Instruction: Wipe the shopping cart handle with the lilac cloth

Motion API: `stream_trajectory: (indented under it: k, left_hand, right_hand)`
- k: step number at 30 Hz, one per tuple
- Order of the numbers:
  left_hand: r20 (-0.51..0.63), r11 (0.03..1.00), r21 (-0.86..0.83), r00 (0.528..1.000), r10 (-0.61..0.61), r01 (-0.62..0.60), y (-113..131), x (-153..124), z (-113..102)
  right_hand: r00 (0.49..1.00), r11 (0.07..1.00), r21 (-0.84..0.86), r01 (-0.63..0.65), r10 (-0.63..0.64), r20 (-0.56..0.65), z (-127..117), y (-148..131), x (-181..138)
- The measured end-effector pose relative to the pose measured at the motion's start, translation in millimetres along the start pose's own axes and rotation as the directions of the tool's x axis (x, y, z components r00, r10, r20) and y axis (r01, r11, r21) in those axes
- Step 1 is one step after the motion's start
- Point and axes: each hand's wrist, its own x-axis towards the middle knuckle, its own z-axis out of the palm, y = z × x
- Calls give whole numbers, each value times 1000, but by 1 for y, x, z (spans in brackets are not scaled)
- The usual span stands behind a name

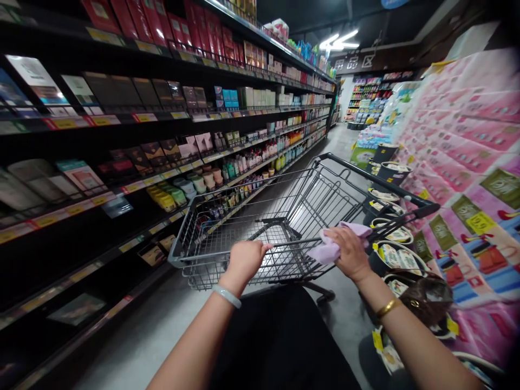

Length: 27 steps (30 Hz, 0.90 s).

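A dark wire shopping cart [252,216] stands in front of me in a shop aisle, its basket bare. My left hand [244,260] is closed around the cart's near rim, a pale bangle on the wrist. My right hand [349,252] presses a lilac cloth [331,249] onto the cart's handle bar, fingers curled over it; a gold bracelet sits on that wrist.
Long dark shelves [122,151] of boxes and bottles run along the left. On the right stand stacked pink packs [467,141] and a row of black tubs [390,238] with patterned goods. A brown bag [426,295] hangs by my right arm. Grey floor [341,141] leads down the aisle.
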Motion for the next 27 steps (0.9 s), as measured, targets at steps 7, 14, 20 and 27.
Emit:
stream_trajectory:
  k: [7,14,20,27]
  left_hand:
    - [-30,999,-34,999,-16,15,37,-9,8]
    - [-53,1000,-15,999,1,-2,48,-12,6]
    - [-42,1000,-7,999,-10,9,49,-12,4]
    - [-12,1000,-15,1000,15,-16,51,-12,4]
  right_hand:
    - [956,967,62,-247,254,-148,7,-58,13]
    - [995,993,54,-102,102,17,11,-110,16]
    - [993,998,69,5,3,-121,10,-45,1]
    - [948,950,186,-250,279,-154,25,-123,19]
